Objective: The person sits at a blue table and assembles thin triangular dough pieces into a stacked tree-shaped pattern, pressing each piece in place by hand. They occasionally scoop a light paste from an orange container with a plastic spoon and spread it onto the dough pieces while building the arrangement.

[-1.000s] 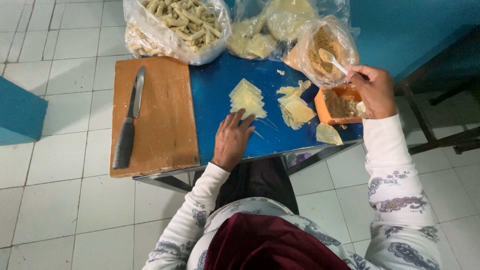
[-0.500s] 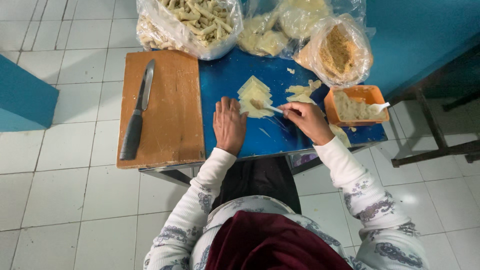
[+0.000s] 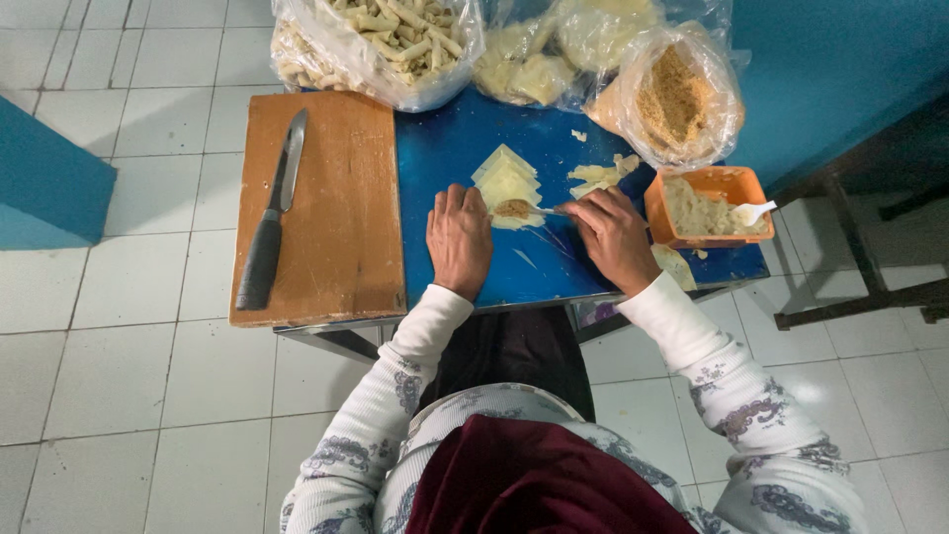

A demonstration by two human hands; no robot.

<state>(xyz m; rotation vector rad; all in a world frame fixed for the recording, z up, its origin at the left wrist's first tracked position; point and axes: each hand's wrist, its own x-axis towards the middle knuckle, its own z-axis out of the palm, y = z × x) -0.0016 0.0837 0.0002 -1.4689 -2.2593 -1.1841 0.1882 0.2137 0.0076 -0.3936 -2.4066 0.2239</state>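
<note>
A stack of pale square wrappers [image 3: 506, 181] lies on the blue table [image 3: 450, 148]. A small brown mound of filling [image 3: 512, 209] sits on the top wrapper. My left hand [image 3: 459, 237] rests flat beside the stack, fingertips at its left edge. My right hand [image 3: 613, 235] is closed on a thin utensil [image 3: 550, 210] whose tip reaches the filling. An orange tub [image 3: 704, 206] of pale filling with a white spoon [image 3: 753, 212] in it stands just right of my right hand.
A wooden cutting board [image 3: 326, 208] with a black-handled knife [image 3: 272, 225] covers the table's left part. Clear bags of rolled pastries [image 3: 386, 40], wrappers [image 3: 539, 59] and brown crumbs [image 3: 677, 99] line the back. Wrapper scraps [image 3: 598, 176] lie nearby. White tiled floor surrounds the table.
My right hand came from the orange tub to the wrapper stack with the utensil and set filling on the top wrapper. My left hand stayed beside the stack.
</note>
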